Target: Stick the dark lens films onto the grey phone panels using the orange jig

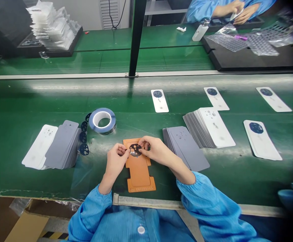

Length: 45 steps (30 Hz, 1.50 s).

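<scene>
A round black sticker [135, 150] with holes in it is pinched at its edges between my two hands, over the upper part of an orange fixture [139, 173]. My left hand [116, 160] has thumb and forefinger closed at its left edge. At its right edge, the thumb and fingers of my right hand [158, 151] are closed too. Whether the sticker touches the fixture I cannot tell. To the left, more round black stickers [83, 137] lie in a line beside a blue-edged roll of film [94, 121].
Left of me lie white [39, 144] and grey phone back panels [63, 144]. On the right are a grey stack [188, 148], a white stack [218, 127] and several white panels with dark discs [264, 144]. Behind a dark post [135, 40], a co-worker's hands [239, 13] handle something small.
</scene>
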Available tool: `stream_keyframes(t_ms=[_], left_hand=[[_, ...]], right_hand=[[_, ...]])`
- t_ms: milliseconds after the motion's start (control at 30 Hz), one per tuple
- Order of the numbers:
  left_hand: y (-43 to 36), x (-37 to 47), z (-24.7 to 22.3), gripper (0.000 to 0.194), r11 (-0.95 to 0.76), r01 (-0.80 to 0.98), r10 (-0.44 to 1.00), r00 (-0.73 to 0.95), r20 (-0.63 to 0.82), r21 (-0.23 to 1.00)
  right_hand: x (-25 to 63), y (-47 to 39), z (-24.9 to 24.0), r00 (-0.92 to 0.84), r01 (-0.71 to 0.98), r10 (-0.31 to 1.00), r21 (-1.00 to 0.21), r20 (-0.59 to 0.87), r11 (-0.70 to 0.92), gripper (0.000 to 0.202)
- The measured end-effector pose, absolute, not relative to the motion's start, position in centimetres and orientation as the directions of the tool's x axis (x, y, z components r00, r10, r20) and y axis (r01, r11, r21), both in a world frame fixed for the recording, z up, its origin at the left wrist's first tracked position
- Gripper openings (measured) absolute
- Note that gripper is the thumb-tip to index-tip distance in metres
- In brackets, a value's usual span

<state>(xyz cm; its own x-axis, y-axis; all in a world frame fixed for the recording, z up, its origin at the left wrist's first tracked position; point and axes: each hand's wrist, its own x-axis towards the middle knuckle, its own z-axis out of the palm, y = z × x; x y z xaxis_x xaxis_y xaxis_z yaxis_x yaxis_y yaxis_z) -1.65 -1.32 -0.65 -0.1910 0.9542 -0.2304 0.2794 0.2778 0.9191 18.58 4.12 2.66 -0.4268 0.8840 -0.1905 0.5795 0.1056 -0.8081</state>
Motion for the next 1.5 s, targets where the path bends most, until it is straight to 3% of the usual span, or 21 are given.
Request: stream_keyframes(t_ms=[200,400,733,933,1167,1500], left_hand=[[-1.2,-1.6,-0.3,0.017,0.284,0.340,0.955,-0.180,-0.234,0.896],[-1.2,-1.8,-0.4,0.018,0.276,0.385,0.960,-0.151,-0.235,0.881],[-1.0,-1.8,-0.1,0.016,0.266,0.402,0.963,-0.146,-0.226,0.876],[-1.0,-1.9,0.0,0.017,0.260,0.399,0.965,-0.134,-0.224,0.879],[-1.1,-2.0,-0.4,0.016,0.249,0.400,0.968,-0.134,-0.212,0.882],[-1.5,-2.2,-0.2,0.013,0.216,0.400,0.976,-0.121,-0.182,0.891]], right_hand=[[19.0,3.9,2.3,-0.409,0.625,0.905,-0.759,-0.120,0.182,0.011],[19.9,3.9,1.6,-0.369,0.542,0.915,-0.837,-0.164,0.069,0.016],[20.2,4.4,2.2,-0.381,0.506,0.890,-0.862,-0.250,-0.025,0.025],[19.7,4.4,1.7,-0.375,0.585,0.912,-0.806,-0.163,0.096,0.011],[19.8,4.0,1.9,-0.435,0.611,0.893,-0.765,-0.110,0.203,0.012],[20.3,2.4,4.0,-0.507,0.754,0.849,-0.556,-0.152,0.351,0.017]])
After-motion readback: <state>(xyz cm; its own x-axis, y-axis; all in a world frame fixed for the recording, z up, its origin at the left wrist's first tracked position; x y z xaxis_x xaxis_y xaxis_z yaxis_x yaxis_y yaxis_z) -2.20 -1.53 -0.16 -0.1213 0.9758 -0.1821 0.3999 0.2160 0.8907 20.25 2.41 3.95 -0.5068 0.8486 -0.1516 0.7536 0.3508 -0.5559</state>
